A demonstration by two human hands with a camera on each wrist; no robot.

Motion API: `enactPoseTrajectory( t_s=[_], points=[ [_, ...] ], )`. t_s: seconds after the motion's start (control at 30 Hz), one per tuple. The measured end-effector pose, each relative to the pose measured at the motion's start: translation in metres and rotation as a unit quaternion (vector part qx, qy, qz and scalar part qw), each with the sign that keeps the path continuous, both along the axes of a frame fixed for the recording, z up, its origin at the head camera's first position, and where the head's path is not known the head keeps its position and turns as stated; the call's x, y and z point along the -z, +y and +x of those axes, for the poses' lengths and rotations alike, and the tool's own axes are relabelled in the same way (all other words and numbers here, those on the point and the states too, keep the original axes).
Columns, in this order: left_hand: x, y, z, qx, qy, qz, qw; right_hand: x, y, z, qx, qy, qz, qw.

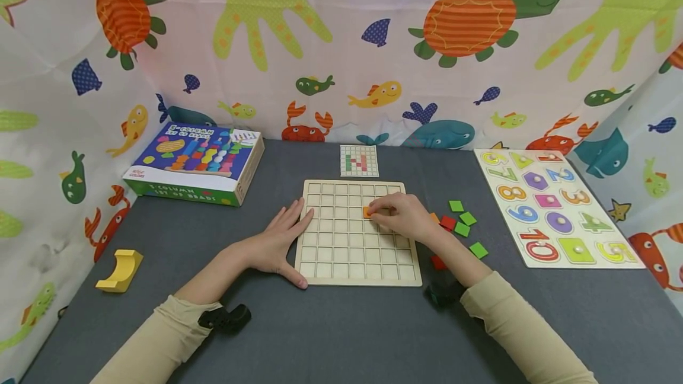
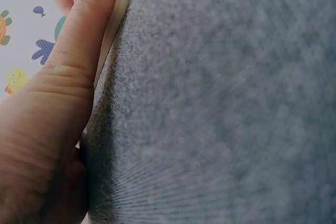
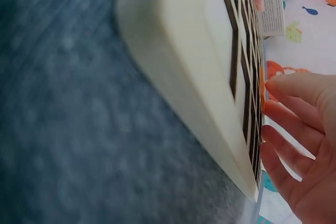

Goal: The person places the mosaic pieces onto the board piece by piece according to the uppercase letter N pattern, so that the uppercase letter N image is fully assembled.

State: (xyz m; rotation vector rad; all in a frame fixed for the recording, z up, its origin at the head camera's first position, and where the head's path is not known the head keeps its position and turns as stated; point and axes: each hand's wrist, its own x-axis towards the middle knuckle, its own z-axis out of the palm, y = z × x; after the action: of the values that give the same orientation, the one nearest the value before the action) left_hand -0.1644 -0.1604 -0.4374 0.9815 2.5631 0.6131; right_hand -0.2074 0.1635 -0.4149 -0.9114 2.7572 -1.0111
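Note:
A pale wooden board [image 1: 341, 253] with a grid of square cells lies flat on the grey table. My left hand [image 1: 274, 242] is spread along its left edge, fingers at the upper corner and thumb near the lower one. Over the upper middle cells, my right hand [image 1: 402, 215] pinches a small orange square tile [image 1: 366, 212] between thumb and fingertips. In the right wrist view the orange tile [image 3: 263, 85] stands close against the grid. The left wrist view shows the left thumb [image 2: 79, 40] along the board's edge.
Loose green tiles [image 1: 461, 229], red tiles [image 1: 447, 222] and an orange one lie right of the board, partly behind the right forearm. A small pattern card [image 1: 359, 160] sits behind it. Around are a number puzzle [image 1: 560, 212], a beads box [image 1: 194, 162] and a yellow arch block [image 1: 121, 271].

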Motion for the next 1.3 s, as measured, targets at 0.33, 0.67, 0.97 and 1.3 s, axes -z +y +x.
enactPoseTrajectory(
  t_s=[0.33, 0.67, 0.97, 1.3],
  points=[
    [0.001, 0.0, 0.001, 0.0, 0.006, 0.004, 1.0, -0.011, 0.029, 0.006, 0.019, -0.023, -0.009, 0.9995],
    [0.001, -0.002, 0.002, -0.013, 0.015, 0.002, 0.9998, -0.028, 0.085, 0.02, 0.039, 0.021, 0.099, 0.9941],
    [0.0, -0.002, 0.003, -0.014, 0.017, 0.009, 0.9997, -0.014, 0.097, 0.017, 0.046, 0.043, 0.103, 0.9927],
    [0.004, 0.001, 0.002, -0.01, 0.02, 0.006, 0.9997, -0.006, 0.094, 0.014, 0.081, 0.038, 0.117, 0.9891]
  ],
)
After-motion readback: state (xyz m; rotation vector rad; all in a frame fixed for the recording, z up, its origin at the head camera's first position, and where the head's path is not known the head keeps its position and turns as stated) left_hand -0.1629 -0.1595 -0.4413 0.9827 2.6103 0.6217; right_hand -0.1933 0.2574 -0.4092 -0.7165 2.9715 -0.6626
